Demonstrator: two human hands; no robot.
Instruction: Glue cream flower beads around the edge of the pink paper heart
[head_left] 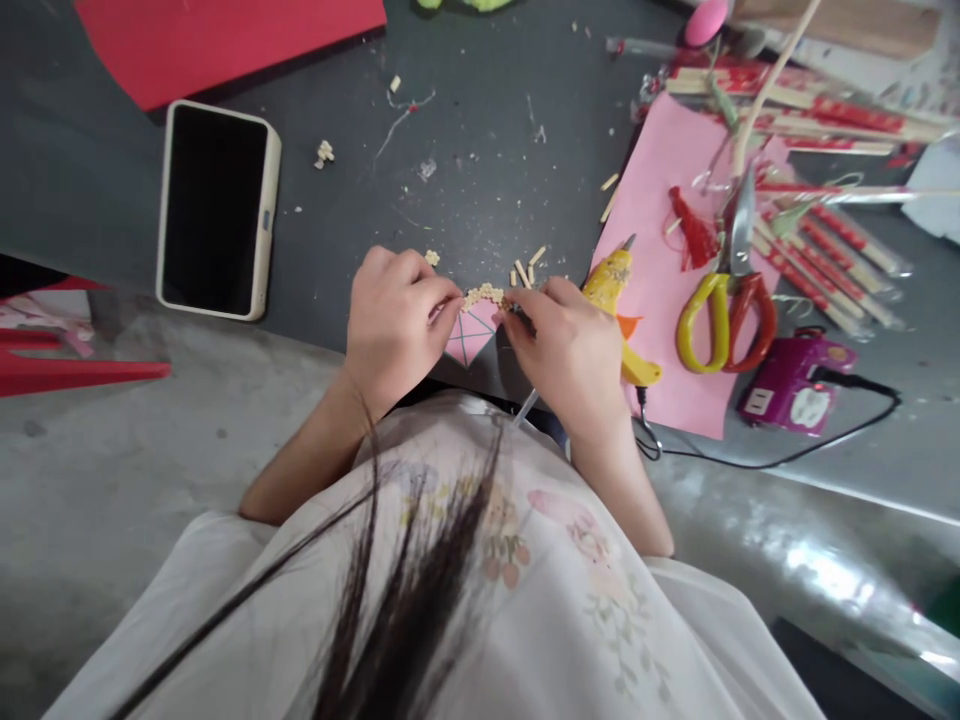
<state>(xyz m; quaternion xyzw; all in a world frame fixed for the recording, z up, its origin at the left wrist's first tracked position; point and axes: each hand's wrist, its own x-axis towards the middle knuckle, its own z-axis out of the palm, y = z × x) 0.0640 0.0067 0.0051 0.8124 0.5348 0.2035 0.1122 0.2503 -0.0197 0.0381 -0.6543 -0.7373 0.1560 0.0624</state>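
Near the table's front edge is a small pink paper piece [466,340] with dark lines drawn across it. A row of small pale wooden bits [484,294] runs along its far edge. My left hand [397,325] pinches the left end of the paper between thumb and fingers. At the right end, my right hand [566,345] has its thumb and fingertips closed on the paper and the bits; whether it also pinches a loose bit is hidden. Just beyond my right fingertips lie several short cut sticks [523,272]. A yellow hot glue gun [611,280] rests beside my right hand.
To the right, scissors [731,285] with yellow and red handles lie on a pink sheet [660,190] near a red tassel [694,230]. Beyond are wrapped chopsticks [817,265] and a purple power adapter [799,385] with a black cable. A phone [214,210] and red sheet [225,40] are left.
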